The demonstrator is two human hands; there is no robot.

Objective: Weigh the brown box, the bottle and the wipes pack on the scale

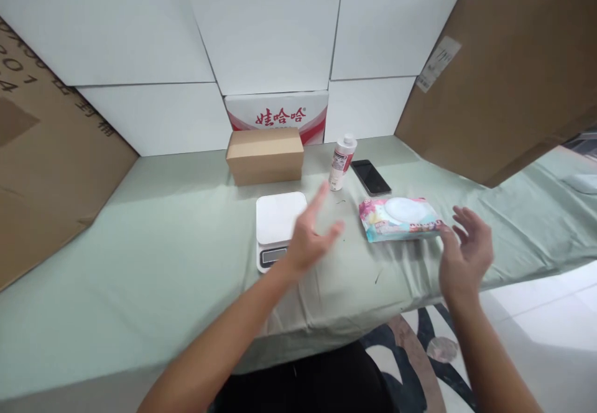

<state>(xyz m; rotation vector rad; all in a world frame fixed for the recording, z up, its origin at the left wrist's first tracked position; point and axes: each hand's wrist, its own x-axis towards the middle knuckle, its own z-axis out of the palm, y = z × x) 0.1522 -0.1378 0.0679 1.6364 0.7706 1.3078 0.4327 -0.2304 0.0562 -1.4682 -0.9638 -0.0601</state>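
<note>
Both hands are empty and held in the air above the front of the surface, fingers spread and apart, gripping nothing. Left hand (310, 236) hangs over the near right corner of a white kitchen scale (278, 226), palm turned inward, fingers pointing up and away, thumb out toward the right; whether it touches the scale cannot be told, and it appears to be just above it. Right hand (466, 252) hovers just beside the near right end of a wet-wipe pack (400, 218), fingers loosely curled and open, fingertips close to the pack's edge but apparently apart from it. Both forearms reach in from the lower edge of the view, bare, angled forward and slightly inward. Judged from the pose, the work is at a pause between contacts, with no object in hand; the nearest candidates for a grasp are the pack on the right and the scale on the left, and either would call for the open fingers to come down and close. The pack lies flat on the green-covered surface (140, 264). Behind it lie a dark phone (370, 177), face up, and a small upright bottle (342, 162); a brown cardboard box (265, 154) stands behind the scale. White cartons (265, 27) are stacked at the back.
</note>
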